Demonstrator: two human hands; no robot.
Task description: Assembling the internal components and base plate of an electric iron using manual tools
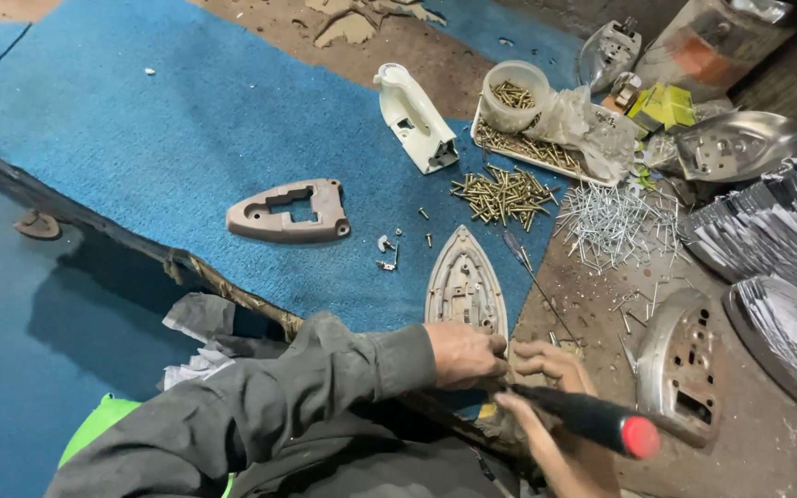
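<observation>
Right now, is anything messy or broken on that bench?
Yes. Brass screws lie spilled on the blue mat beside their tub, silver pins are scattered nearby, and the mat's front edge looks torn and frayed.

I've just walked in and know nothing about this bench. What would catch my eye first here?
Probably the two hands at the bottom: the left hand rests at the wide end of a metal iron soleplate on the blue mat, while the right hand grips a black tool with a red end. Beyond them, a heap of brass screws lies beside a pale plastic iron handle.
</observation>
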